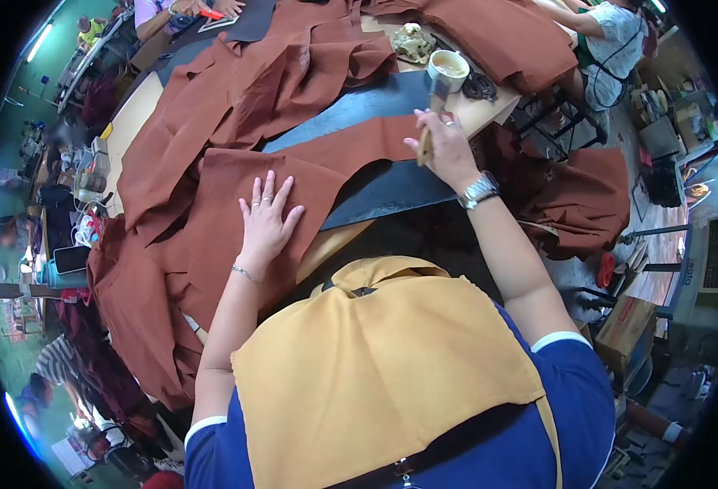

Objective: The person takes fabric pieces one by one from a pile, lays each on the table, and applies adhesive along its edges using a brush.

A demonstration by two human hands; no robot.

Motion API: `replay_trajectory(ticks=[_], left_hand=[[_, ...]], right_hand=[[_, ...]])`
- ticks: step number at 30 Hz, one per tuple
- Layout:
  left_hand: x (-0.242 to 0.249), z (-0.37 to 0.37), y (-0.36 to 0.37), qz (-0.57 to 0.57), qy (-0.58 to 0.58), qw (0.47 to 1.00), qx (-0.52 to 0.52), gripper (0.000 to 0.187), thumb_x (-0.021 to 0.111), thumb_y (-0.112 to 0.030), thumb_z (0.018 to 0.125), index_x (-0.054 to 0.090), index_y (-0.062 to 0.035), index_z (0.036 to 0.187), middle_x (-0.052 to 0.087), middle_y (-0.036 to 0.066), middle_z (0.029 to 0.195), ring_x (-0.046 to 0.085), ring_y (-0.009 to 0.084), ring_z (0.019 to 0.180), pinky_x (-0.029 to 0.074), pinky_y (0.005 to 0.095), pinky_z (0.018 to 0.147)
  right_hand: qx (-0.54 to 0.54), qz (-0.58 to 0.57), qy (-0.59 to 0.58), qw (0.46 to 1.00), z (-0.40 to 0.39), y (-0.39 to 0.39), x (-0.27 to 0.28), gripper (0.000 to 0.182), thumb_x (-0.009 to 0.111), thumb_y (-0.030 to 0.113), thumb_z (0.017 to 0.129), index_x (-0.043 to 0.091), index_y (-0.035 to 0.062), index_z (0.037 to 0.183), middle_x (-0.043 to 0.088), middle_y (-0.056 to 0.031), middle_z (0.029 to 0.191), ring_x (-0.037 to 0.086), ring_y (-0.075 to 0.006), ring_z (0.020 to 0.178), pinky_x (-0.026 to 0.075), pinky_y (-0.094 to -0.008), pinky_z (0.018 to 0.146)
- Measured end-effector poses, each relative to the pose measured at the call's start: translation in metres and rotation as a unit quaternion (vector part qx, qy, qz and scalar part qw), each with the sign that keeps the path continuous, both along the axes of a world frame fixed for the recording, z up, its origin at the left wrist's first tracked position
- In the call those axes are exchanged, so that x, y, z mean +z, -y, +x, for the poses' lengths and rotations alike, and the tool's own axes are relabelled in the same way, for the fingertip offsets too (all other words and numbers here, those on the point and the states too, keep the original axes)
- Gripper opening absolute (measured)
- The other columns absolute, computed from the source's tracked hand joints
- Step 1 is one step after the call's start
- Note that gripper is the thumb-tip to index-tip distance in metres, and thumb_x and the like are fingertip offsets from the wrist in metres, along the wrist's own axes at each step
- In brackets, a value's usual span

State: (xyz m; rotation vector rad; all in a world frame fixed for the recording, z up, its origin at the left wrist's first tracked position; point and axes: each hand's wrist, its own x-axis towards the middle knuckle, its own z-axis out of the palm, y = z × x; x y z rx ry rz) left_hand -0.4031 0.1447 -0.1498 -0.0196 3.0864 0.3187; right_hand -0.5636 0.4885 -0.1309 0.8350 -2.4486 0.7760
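Note:
Beneath my left hand (pixel 267 220), which lies flat with fingers spread, is a reddish-brown leather piece (pixel 237 191). Its narrow end stretches right across a dark board (pixel 399 191). My right hand (pixel 448 147) is closed around a brush (pixel 426 147) with a pale handle, held over the right end of that leather. The brush's head points up toward a round white tub (pixel 448 70) of pale paste. A crumpled whitish lump (pixel 412 44) sits left of the tub, and a dark crumpled thing (pixel 479 86) lies right of it.
More brown leather (pixel 294 73) is heaped behind and left, with another pile (pixel 497 37) at the back right. Leather also hangs beside a stool (pixel 583 204) on the right. Co-workers sit at the far edge; one co-worker's hands (pixel 204 8) hold something red. A cardboard box (pixel 626 330) stands lower right.

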Motion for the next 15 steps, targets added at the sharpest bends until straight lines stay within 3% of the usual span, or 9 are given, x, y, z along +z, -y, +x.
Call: replay_trajectory(ticks=[2, 5, 9, 11, 13, 15], left_hand=[[-0.006, 0.000, 0.001, 0.015, -0.018, 1.000, -0.008, 0.064, 0.055, -0.051, 0.097, 0.039, -0.0258, 0.154, 0.021, 0.016, 0.165, 0.015, 0.0400, 0.152, 0.016, 0.0720, 0.113], [-0.016, 0.004, 0.005, 0.018, -0.055, 0.998, -0.008, 0.073, 0.058, -0.052, 0.095, 0.032, -0.0225, 0.157, 0.013, 0.018, 0.166, 0.010, 0.0418, 0.153, 0.017, 0.0715, 0.113], [-0.015, -0.005, -0.003, 0.011, -0.078, 0.997, 0.011, 0.088, 0.062, -0.055, 0.092, 0.021, -0.0162, 0.160, 0.003, 0.022, 0.166, 0.006, 0.0443, 0.152, 0.016, 0.0720, 0.113], [-0.012, -0.018, -0.020, 0.025, -0.084, 0.996, 0.023, 0.089, 0.062, -0.055, 0.091, 0.021, -0.0154, 0.160, 0.002, 0.023, 0.166, 0.006, 0.0448, 0.152, 0.015, 0.0717, 0.113], [-0.011, -0.043, -0.041, 0.014, -0.060, 0.998, -0.010, 0.089, 0.056, -0.061, 0.093, 0.022, -0.0144, 0.160, 0.009, 0.021, 0.166, 0.008, 0.0414, 0.153, 0.014, 0.0703, 0.115], [-0.014, -0.065, -0.062, -0.017, -0.018, 0.998, -0.050, 0.088, 0.051, -0.065, 0.093, 0.022, -0.0141, 0.159, 0.013, 0.020, 0.166, 0.009, 0.0392, 0.153, 0.014, 0.0694, 0.115]], right_hand=[[-0.027, 0.071, -0.019, 0.997, -0.008, 0.010, -0.014, 0.034, 0.074, 0.030, 0.087, 0.053, 0.0133, 0.107, 0.067, -0.0120, 0.089, 0.064, -0.0351, 0.094, 0.039, -0.0576, 0.104], [-0.051, 0.078, 0.073, 0.993, -0.014, 0.004, -0.016, 0.030, 0.072, 0.033, 0.089, 0.053, 0.0142, 0.104, 0.066, -0.0123, 0.087, 0.062, -0.0358, 0.095, 0.035, -0.0642, 0.104], [-0.044, 0.068, -0.002, 0.997, 0.003, -0.030, -0.002, 0.023, 0.071, 0.028, 0.087, 0.055, 0.0167, 0.098, 0.065, -0.0096, 0.077, 0.064, -0.0321, 0.088, 0.039, -0.0564, 0.102], [-0.141, 0.076, -0.082, 0.984, 0.005, -0.067, -0.001, 0.020, 0.070, 0.026, 0.086, 0.057, 0.0154, 0.096, 0.064, -0.0080, 0.077, 0.065, -0.0304, 0.086, 0.039, -0.0516, 0.101], [-0.209, 0.033, -0.118, 0.970, 0.019, -0.104, 0.019, 0.017, 0.070, 0.023, 0.086, 0.058, 0.0150, 0.094, 0.063, -0.0081, 0.083, 0.063, -0.0305, 0.083, 0.041, -0.0532, 0.100], [-0.254, 0.073, -0.108, 0.958, 0.039, -0.142, 0.029, 0.018, 0.071, 0.026, 0.088, 0.058, 0.0139, 0.093, 0.062, -0.0071, 0.080, 0.062, -0.0310, 0.081, 0.043, -0.0541, 0.097]])
